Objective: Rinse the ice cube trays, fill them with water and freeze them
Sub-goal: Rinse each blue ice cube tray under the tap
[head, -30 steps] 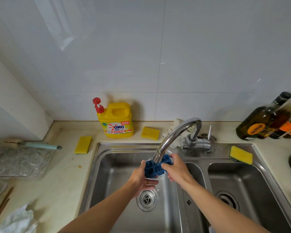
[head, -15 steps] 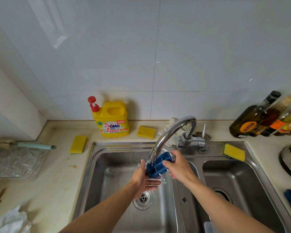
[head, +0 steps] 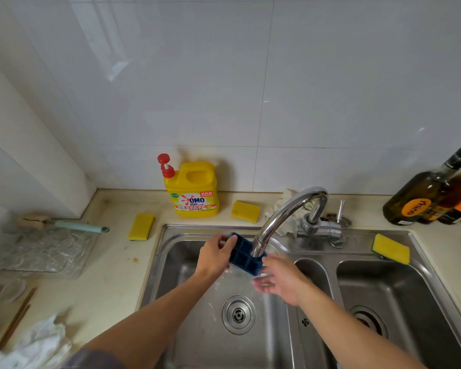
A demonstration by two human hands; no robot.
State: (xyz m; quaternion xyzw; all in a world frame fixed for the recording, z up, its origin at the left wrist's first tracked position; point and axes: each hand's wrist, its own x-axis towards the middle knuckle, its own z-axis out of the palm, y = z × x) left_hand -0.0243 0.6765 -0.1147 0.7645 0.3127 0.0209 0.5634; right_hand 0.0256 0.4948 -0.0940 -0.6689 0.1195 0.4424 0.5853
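A small blue ice cube tray is held tilted over the left basin of the steel sink, right under the spout of the chrome tap. My left hand grips the tray's upper left end. At the tray's lower right corner sits my right hand, fingers spread and touching the tray from below. Water runs and splashes beneath the tray. The spout hides part of the tray's far edge.
A yellow OMO detergent jug stands at the wall behind the sink. Yellow sponges lie around the basin rim. Dark bottles stand at the right. A clear tray and a brush lie on the left counter.
The tray has been turned and shifted left, now slanting down to the right. My left hand went from under the tray up to its top end; my right hand dropped to its lower corner.
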